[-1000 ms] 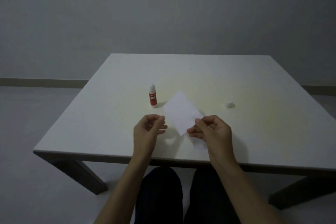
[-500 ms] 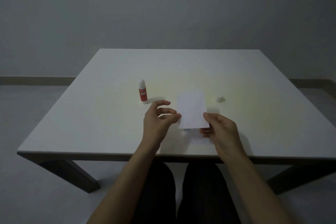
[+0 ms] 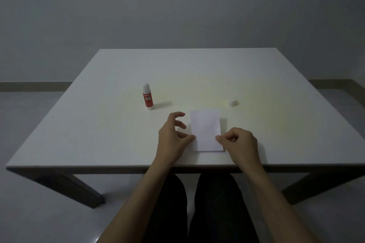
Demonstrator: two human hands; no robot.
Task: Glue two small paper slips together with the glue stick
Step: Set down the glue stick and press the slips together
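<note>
At the table's (image 3: pixel 98 124) near edge, our right hand (image 3: pixel 241 144) pinches the paper slip (image 3: pixel 206 130); our loose-fingered left hand (image 3: pixel 171 138) touches its edge.

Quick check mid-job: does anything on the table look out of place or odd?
A small white cap-like piece lies alone on the table, far right of the upright glue stick, probably its cap left off. The paper slip looks straight and undamaged.

Plain grey wall (image 3: pixel 177 6) far beyond the left hand (image 3: pixel 171 140), white table (image 3: pixel 98 124) on dark legs (image 3: pixel 79 189) beneath it, pale floor (image 3: pixel 29 213) below, dim light.
</note>
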